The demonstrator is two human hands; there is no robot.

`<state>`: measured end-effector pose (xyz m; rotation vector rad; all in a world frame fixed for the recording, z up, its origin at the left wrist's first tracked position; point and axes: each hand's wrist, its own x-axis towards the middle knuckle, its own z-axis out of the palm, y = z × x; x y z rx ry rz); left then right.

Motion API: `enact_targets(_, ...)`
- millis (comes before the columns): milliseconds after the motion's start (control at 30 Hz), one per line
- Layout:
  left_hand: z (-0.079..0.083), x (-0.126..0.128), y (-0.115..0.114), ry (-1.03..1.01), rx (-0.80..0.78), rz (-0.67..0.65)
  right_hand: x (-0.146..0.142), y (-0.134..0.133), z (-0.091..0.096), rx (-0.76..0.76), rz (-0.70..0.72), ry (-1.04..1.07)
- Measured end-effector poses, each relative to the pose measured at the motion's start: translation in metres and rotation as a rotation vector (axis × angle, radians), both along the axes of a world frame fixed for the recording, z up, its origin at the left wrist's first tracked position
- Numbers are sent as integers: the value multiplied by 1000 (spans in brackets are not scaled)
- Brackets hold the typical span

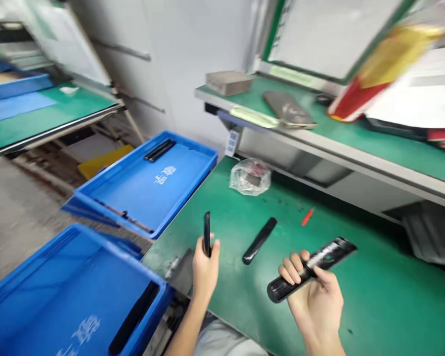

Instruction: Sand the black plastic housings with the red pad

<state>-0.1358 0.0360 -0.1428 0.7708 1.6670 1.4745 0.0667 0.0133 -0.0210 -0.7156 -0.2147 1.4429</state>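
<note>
My left hand (204, 267) is closed on a thin black cover piece (206, 232), held upright over the near left corner of the green table (374, 296). My right hand (313, 291) grips a long black remote-control body (311, 269), tilted with its far end up to the right. A second black remote piece (259, 240) lies flat on the table between and beyond the two hands. A small red tool (307, 217) lies further back on the mat.
A clear plastic bag (249, 176) sits near the table's back. A blue tray (148, 183) with black strips stands to the left, another blue bin (59, 296) nearer me. A raised green shelf (356, 138) carries a box, a dark slab and papers.
</note>
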Motion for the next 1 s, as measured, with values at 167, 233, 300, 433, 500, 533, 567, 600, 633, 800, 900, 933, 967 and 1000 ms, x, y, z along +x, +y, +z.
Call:
enact_targets(167, -5, 40, 98, 406, -21, -287, 25, -16, 32, -236, -94, 329)
enact_targets(233, -13, 55, 106, 516, -33, -337, 22, -26, 40, -318, -108, 423)
enact_targets(300, -19, 65, 103, 604, -24, -368, 17, -33, 46, -393, -130, 486)
enact_targets(433, 1, 74, 71, 673, 106, -449, 13, -33, 51, -454, -184, 533)
enact_targets(500, 30, 77, 39, 606, 221, -583, 13, -29, 50, -443, -180, 551)
enact_targets(533, 48, 79, 21, 546, 284, -683, 13, -26, 48, -438, -169, 555)
enact_targets(567, 67, 81, 2, 396, 393, -789, 13, -24, 47, -440, -157, 557)
enact_targets(600, 85, 84, -15, 297, 520, -789, 12, -23, 44, -445, -141, 556)
enact_targets(633, 103, 88, -29, 247, 617, -742, 11, -21, 41, -452, -126, 548)
enact_targets(800, 133, 97, -45, -21, 465, -551, -1, -21, 8, -306, -102, 87)
enact_targets(900, 113, 93, -31, -290, 129, -638, -15, -23, -16, -137, -118, -453)
enact_targets(933, 104, 92, -27, -392, 24, -652, -20, -24, -22, -116, -89, -618)
enact_targets(967, 96, 90, -24, -488, -72, -651, -24, -26, -27, -95, -37, -771)
enact_targets(1000, 88, 90, -22, -581, -157, -632, -25, -30, -31, -57, 39, -913)
